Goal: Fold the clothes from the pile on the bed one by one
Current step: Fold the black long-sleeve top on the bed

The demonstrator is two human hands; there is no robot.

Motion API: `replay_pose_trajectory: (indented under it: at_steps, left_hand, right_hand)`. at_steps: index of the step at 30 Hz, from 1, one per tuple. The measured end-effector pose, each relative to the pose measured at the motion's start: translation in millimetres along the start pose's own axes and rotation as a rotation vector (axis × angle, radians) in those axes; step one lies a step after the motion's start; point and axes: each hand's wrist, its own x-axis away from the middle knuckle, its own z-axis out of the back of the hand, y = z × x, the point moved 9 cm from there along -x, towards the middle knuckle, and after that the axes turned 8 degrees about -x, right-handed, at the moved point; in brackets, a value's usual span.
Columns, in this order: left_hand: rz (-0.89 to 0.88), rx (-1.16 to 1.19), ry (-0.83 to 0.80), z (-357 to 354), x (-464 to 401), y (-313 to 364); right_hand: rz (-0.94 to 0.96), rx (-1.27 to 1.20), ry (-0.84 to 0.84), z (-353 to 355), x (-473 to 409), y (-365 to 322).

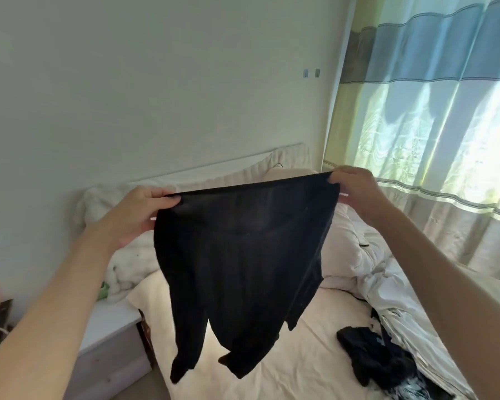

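Black trousers (pixel 240 255) hang outspread above bed (pixel 300 356).

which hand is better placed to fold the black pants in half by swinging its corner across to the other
Either; slight edge to the right hand. It and the left hand each pinch a waistband corner of the black pants.

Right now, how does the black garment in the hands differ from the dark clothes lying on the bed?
The black garment hangs stretched between the left hand and right hand; the dark clothes lie crumpled on the bed. The garment is plain black; the clothes include a black-and-white patterned piece. Both are dark and unfolded.
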Motion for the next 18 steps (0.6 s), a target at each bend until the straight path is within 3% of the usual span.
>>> replay_pose_trajectory:
  at_steps: [3, 9, 14, 16, 18]
  left_hand:
    - [-0.017, 0.046, -0.005, -7.5, 14.4, -4.1]
    - [-0.142, -0.087, 0.051, -5.8, 48.0, -8.1]
    - [-0.141, -0.320, -0.034, -16.1, 80.3, -17.4]
    - [-0.115, -0.436, -0.103, -26.3, 98.4, -30.3]
    - [-0.078, -0.433, -0.113, -32.4, 120.4, -47.5]
  right_hand:
    - [-0.095, -0.062, -0.182, 2.7, 13.0, 13.8]
    - [0.060, 0.339, -0.338, 8.9, 54.8, 7.1]
    - [-0.056, 0.473, -0.563, 17.6, 102.8, 27.3]
    - [-0.126, 0.486, -0.567, 29.6, 121.9, 42.0]
    - [-0.122, 0.475, -0.450, 43.7, 136.4, 51.8]
